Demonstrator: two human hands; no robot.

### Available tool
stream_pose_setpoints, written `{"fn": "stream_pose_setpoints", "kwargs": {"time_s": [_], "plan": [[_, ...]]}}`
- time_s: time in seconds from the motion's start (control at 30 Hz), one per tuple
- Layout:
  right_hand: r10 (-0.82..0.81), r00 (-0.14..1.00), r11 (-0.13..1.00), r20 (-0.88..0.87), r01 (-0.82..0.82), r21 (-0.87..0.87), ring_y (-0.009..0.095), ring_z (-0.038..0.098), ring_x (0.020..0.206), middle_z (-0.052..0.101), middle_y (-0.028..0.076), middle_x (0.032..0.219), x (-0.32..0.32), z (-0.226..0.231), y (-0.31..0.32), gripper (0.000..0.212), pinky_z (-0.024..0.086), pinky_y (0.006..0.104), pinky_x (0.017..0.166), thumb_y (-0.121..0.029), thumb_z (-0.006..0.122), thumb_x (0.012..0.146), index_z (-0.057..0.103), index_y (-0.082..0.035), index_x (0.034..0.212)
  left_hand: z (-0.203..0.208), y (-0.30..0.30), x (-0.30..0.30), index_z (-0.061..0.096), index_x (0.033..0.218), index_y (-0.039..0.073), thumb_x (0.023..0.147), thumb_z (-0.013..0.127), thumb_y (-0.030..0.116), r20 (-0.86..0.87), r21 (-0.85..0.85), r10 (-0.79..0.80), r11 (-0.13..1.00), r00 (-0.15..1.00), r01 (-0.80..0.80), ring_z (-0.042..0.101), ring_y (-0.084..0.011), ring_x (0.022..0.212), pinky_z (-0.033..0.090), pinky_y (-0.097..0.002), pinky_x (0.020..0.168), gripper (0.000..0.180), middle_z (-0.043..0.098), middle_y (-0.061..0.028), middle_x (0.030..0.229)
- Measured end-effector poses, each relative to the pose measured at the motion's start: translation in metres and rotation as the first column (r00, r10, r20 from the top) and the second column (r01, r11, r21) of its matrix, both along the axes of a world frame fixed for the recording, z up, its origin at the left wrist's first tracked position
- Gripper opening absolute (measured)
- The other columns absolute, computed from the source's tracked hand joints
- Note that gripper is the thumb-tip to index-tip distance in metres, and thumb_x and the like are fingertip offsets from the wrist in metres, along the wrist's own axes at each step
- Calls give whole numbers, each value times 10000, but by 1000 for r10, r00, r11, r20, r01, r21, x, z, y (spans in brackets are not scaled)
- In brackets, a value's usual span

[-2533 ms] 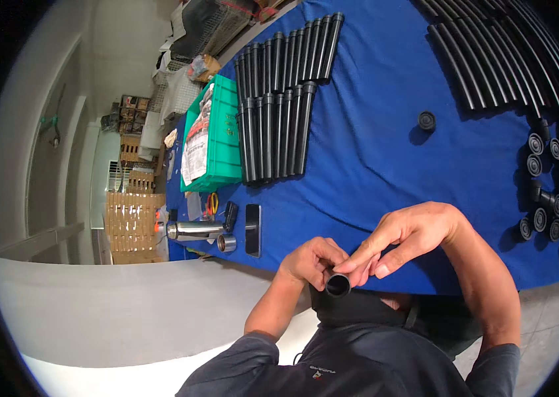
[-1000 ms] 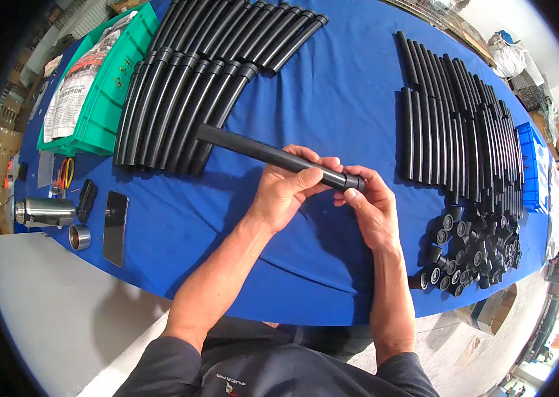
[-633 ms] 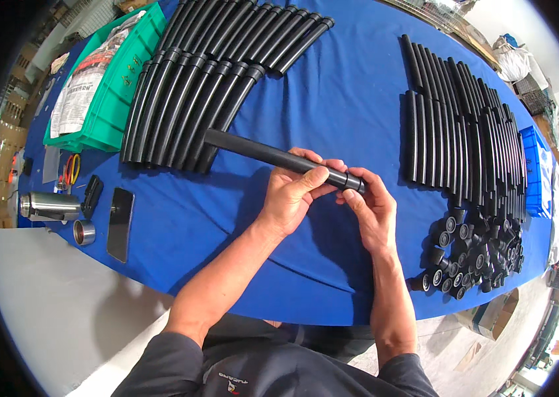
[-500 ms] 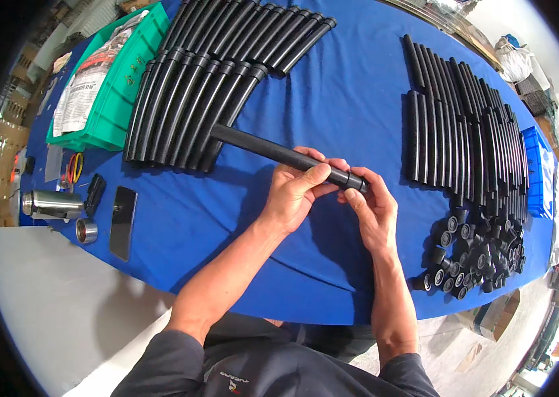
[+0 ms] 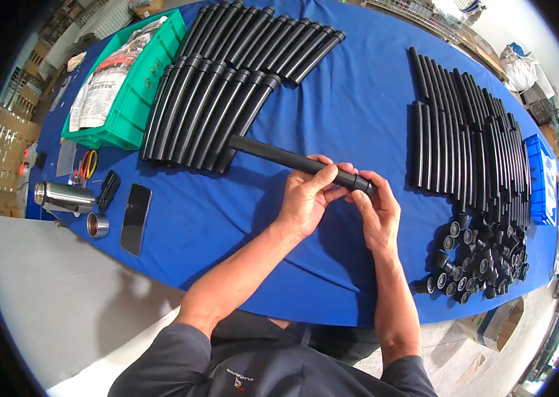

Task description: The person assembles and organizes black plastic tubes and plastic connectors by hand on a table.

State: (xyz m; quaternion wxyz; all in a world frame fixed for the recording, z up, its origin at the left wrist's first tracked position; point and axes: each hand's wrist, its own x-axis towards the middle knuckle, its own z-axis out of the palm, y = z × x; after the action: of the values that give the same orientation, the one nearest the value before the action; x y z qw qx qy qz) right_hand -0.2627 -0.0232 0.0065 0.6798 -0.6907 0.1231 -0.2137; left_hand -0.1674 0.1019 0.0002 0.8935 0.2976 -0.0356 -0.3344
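Note:
Both hands hold one black tube [image 5: 279,156], tilted with its far end to the upper left. My left hand [image 5: 306,198] is wrapped round the tube near its lower right end. At that end, the fingers of my right hand [image 5: 379,210] pinch a black end cap [image 5: 364,184]; a thin ring line shows where cap and tube meet. Capped black tubes [image 5: 213,112] lie in two rows at the upper left. Plain black tubes [image 5: 465,145] lie stacked on the right, with a heap of loose black caps [image 5: 481,258] just below them.
A blue cloth [image 5: 352,86] covers the table. On the left are a green crate [image 5: 124,119] with newspaper, scissors [image 5: 87,163], a steel flask [image 5: 68,196], its cup [image 5: 97,225] and a phone [image 5: 136,218]. A blue bin [image 5: 541,185] stands at the right edge.
The view has shifted slightly, so the table's things appear a little further right. Both hands keep the tube and cap in nearly the same grip.

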Motion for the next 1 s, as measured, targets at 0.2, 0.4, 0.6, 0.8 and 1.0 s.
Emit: {"fn": "stream_pose_setpoints", "kwargs": {"time_s": [0.2, 0.4, 0.6, 0.8, 1.0], "plan": [[-17, 999, 1000, 30, 18, -21, 127, 646, 861, 637, 85, 1012, 2, -4, 1, 315, 534, 261, 760, -42, 655, 930, 565, 40, 1221, -1, 1, -3, 594, 1044, 94, 945, 665, 183, -17, 7, 20, 1000, 1000, -20, 674, -282, 1056, 611, -387, 841, 151, 684, -154, 1093], [-9, 1000, 999, 1, 10, -48, 107, 625, 845, 627, 65, 968, -1, -1, -2, 298, 520, 251, 748, -54, 669, 919, 577, 34, 1189, 3, 1, 8, 601, 1046, 92, 932, 680, 168, 74, 50, -60, 997, 995, 56, 671, -266, 1061, 608, -386, 852, 159, 684, -145, 1086], [83, 963, 985, -257, -119, -128, 103, 586, 626, 611, 34, 714, -1, 12, -1, 330, 463, 276, 560, -206, 727, 881, 626, 17, 1102, 1, 11, 27, 602, 1093, 73, 895, 714, 117, 268, 192, -261, 958, 927, 214, 679, -223, 1003, 604, -366, 861, 232, 662, -135, 1129], [95, 944, 984, -316, -138, -116, 106, 605, 610, 620, 47, 710, -3, 17, -18, 311, 488, 278, 551, -182, 722, 878, 618, 36, 1074, 4, 15, 41, 511, 1169, 80, 950, 642, 146, 189, 61, -128, 991, 973, 119, 650, -355, 1103, 612, -470, 862, 264, 657, -171, 1092], [112, 944, 984, -309, -148, -96, 117, 616, 590, 628, 60, 711, -2, 18, -15, 294, 505, 278, 552, -149, 710, 881, 613, 50, 1074, -3, 15, 35, 509, 1130, 97, 952, 639, 147, 217, 74, -85, 995, 972, 71, 662, -353, 1077, 623, -461, 842, 226, 660, -163, 1076]]}}
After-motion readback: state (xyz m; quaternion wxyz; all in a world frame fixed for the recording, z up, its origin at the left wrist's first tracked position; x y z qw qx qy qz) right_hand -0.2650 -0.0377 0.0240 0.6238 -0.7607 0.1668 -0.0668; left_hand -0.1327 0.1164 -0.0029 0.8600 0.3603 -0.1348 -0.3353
